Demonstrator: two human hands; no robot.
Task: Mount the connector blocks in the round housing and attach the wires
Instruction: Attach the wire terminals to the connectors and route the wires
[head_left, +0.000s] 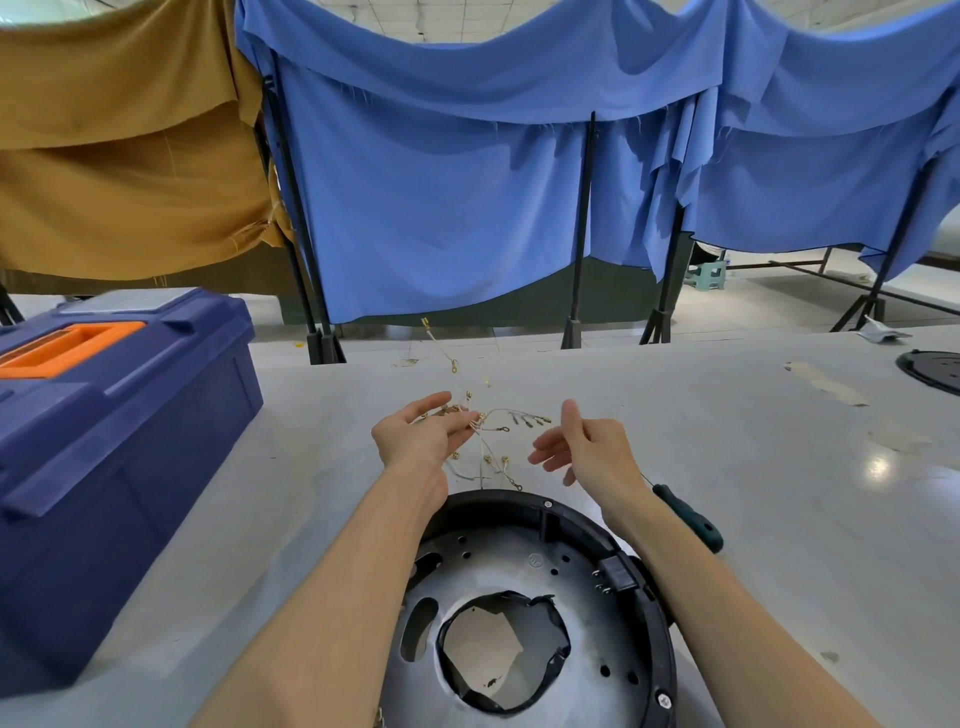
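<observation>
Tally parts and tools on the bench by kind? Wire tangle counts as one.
Dark blue plastic toolbox with orange handle: 1
Round black housing with metal plate: 1
Green-handled screwdriver: 1
Tangled thin wires with brass terminals: 1
Black round disc, right edge: 1
Total: 5

A tangle of wires (488, 447) fills the gap between the left hand (421, 436) and the right hand (587, 449), pinched at the left fingertips. Under both wrists lies the round housing (498, 501) with its raised rim. A screwdriver (688, 517) lies just beside the right wrist. Left of the left hand, past a strip of bare table (311, 467), a toolbox (119, 441) blocks the way. Right of the right hand, the tabletop gives free passage.
</observation>
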